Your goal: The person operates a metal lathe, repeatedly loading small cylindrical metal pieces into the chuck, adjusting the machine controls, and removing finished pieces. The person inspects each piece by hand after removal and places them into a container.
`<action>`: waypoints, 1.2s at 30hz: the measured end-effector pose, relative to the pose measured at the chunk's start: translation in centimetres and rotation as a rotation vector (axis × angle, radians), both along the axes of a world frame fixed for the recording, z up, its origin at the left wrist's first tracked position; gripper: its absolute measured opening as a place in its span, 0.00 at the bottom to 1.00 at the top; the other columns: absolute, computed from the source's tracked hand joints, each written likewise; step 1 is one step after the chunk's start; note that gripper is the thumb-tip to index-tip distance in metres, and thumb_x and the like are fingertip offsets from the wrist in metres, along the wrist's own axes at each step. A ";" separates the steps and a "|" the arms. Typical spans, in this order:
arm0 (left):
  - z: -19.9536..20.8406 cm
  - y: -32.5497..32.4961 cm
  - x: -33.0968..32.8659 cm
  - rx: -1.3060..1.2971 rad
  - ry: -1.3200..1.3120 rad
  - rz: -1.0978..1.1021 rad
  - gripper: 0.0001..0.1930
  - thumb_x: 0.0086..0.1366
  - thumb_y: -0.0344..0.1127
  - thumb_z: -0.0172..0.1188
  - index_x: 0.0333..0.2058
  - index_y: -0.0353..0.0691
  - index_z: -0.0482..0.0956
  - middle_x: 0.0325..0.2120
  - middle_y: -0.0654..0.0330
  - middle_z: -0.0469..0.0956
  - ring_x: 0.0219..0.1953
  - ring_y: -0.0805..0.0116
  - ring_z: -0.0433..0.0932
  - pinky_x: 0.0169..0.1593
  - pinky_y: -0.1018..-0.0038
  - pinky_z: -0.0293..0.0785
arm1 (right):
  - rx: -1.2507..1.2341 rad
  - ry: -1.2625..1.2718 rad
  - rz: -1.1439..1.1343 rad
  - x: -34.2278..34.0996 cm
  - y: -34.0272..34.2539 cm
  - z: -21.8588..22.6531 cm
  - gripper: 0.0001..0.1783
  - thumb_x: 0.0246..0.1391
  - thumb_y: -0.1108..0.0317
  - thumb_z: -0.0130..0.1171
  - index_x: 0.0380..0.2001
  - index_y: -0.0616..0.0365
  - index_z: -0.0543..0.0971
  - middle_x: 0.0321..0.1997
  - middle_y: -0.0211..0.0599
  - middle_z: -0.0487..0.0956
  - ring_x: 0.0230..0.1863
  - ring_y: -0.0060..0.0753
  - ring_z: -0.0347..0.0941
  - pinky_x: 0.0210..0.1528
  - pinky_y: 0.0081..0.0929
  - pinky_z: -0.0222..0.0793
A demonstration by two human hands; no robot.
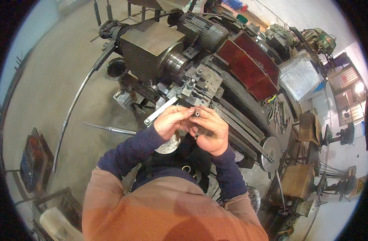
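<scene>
In front of my chest my two hands meet over a small dark cylindrical metal piece (197,114) with a pale round end, which looks like a short tube. My right hand (213,130) grips it between thumb and fingers. My left hand (172,121) closes in from the other side, thumb and fingertips pressed at the same piece; most of its length is hidden by the fingers. Just beyond my hands is the lathe's tool post (194,82), with a pale lever (163,110) running beside my left hand. The bare metal spindle (176,62) lies farther off.
The lathe's headstock (149,46) stands at the far left, a motor (204,32) behind it. A red metal box (250,64), a plastic-wrapped bundle (300,76) and several hand tools (277,115) line the right side. A long bent rod (73,104) crosses the left.
</scene>
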State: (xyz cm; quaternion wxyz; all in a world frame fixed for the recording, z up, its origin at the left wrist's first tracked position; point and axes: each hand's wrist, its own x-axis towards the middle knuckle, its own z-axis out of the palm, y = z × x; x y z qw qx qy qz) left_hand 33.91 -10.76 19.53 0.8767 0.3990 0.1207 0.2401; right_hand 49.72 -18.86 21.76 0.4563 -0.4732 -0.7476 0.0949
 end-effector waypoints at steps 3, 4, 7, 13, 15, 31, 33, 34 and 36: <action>0.7 0.1 -0.4 0.128 0.063 0.149 0.14 0.62 0.39 0.53 0.34 0.30 0.76 0.23 0.56 0.77 0.23 0.71 0.77 0.31 0.75 0.74 | 0.079 -0.080 -0.052 -1.2 0.3 1.1 0.23 0.28 0.62 0.53 0.34 0.60 0.78 0.44 0.48 0.75 0.46 0.53 0.70 0.49 0.38 0.65; 0.8 0.3 -0.7 0.245 0.115 0.220 0.14 0.61 0.38 0.54 0.34 0.30 0.76 0.22 0.57 0.77 0.23 0.72 0.76 0.30 0.76 0.74 | 0.120 -0.115 -0.080 -1.4 0.3 1.5 0.23 0.28 0.62 0.54 0.33 0.60 0.78 0.43 0.48 0.75 0.45 0.53 0.70 0.48 0.38 0.66; 1.8 0.4 -1.1 0.633 0.298 0.357 0.11 0.58 0.35 0.57 0.30 0.30 0.78 0.20 0.59 0.77 0.21 0.75 0.74 0.27 0.77 0.70 | 0.034 -0.136 -0.027 -1.1 0.1 1.3 0.22 0.27 0.62 0.55 0.31 0.62 0.78 0.40 0.48 0.74 0.40 0.52 0.71 0.42 0.37 0.68; 2.3 0.4 -1.4 0.989 0.438 0.320 0.09 0.56 0.35 0.58 0.28 0.33 0.79 0.19 0.58 0.78 0.22 0.74 0.75 0.28 0.75 0.70 | 0.002 -0.145 -0.005 -0.9 -0.2 0.7 0.21 0.24 0.65 0.54 0.29 0.63 0.78 0.35 0.48 0.75 0.38 0.51 0.70 0.40 0.36 0.68; 2.9 0.6 -1.6 0.968 0.374 0.297 0.09 0.56 0.35 0.58 0.28 0.34 0.79 0.18 0.59 0.77 0.22 0.75 0.75 0.27 0.76 0.70 | -0.021 -0.012 0.053 -0.5 -0.2 0.2 0.21 0.25 0.65 0.55 0.29 0.64 0.78 0.36 0.48 0.76 0.39 0.50 0.71 0.41 0.35 0.68; 2.4 0.5 -2.6 0.774 0.308 0.136 0.08 0.58 0.32 0.57 0.31 0.33 0.76 0.19 0.60 0.76 0.21 0.77 0.74 0.26 0.78 0.69 | -0.091 0.236 0.163 0.3 -0.6 -1.8 0.29 0.42 0.46 0.55 0.31 0.66 0.79 0.38 0.49 0.77 0.42 0.47 0.73 0.46 0.35 0.65; 2.1 1.1 -3.1 0.920 0.309 0.193 0.08 0.57 0.33 0.57 0.31 0.32 0.75 0.19 0.60 0.76 0.21 0.77 0.73 0.26 0.78 0.69 | -0.081 0.153 0.166 0.9 0.1 -1.2 0.25 0.40 0.51 0.55 0.32 0.65 0.80 0.38 0.49 0.77 0.41 0.47 0.73 0.45 0.35 0.66; 1.8 1.8 -3.8 1.042 0.304 0.242 0.09 0.56 0.33 0.58 0.31 0.33 0.76 0.18 0.59 0.76 0.21 0.76 0.73 0.26 0.78 0.69 | -0.067 0.084 0.152 1.5 0.8 -0.4 0.23 0.39 0.54 0.55 0.32 0.64 0.80 0.38 0.48 0.77 0.41 0.47 0.73 0.45 0.34 0.66; 2.7 3.4 -6.2 1.068 0.495 0.213 0.10 0.54 0.34 0.59 0.32 0.33 0.76 0.19 0.56 0.76 0.21 0.73 0.75 0.29 0.75 0.70 | -0.074 -0.062 0.076 2.3 2.8 2.5 0.22 0.30 0.64 0.54 0.33 0.60 0.80 0.39 0.47 0.76 0.41 0.46 0.73 0.44 0.32 0.68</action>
